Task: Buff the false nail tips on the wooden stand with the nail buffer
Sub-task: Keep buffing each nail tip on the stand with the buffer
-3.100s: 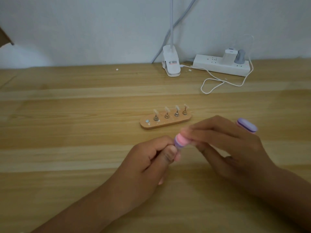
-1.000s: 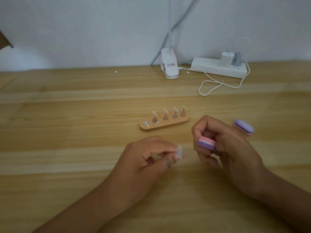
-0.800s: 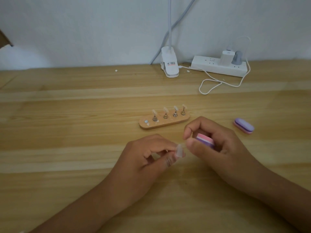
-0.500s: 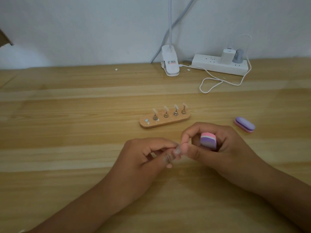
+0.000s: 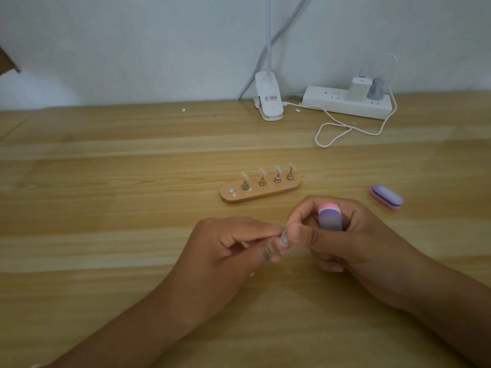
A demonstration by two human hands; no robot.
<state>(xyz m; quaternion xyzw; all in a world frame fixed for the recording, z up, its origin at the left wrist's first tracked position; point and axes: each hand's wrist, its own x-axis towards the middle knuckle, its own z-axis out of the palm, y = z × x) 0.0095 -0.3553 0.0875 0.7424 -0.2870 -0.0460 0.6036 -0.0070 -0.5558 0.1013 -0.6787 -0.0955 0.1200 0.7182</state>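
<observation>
**A:** What's closest?

**B:** Two forearms lie across the wooden table (image 5: 106,213), and the hands meet in the middle. The left hand (image 5: 225,251) pinches a clear false nail tip (image 5: 282,238) between thumb and forefinger, with the other fingers curled under.

**A:** And the right?

**B:** The right hand (image 5: 353,243) has its thumb and forefinger pressed up against that same tip. Its remaining fingers curl round the nail buffer (image 5: 330,218), which stands on end in the palm, pink layer uppermost. The buffer is not touching the tip.

**A:** So no buffing right now?

**B:** I'd say not; it looks like checking or repositioning. The tip is too small and clear to judge its finish.

**A:** Where's the stand?

**B:** The wooden stand (image 5: 261,189) lies just beyond the hands. Four nail tips (image 5: 262,171) sit on its metal posts, and the leftmost spot shows only a bare round disc (image 5: 232,190). The held tip probably belongs there.

**A:** How far along, then?

**B:** One of five is in hand and has to go back. I cannot tell whether the four mounted ones are done.

**A:** Further back?

**B:** A second buffer (image 5: 386,197) lies to the right, well apart from the stand. By the wall are a white clip lamp (image 5: 268,102) and a power strip (image 5: 342,104) with a looped white cable (image 5: 332,135).
</observation>
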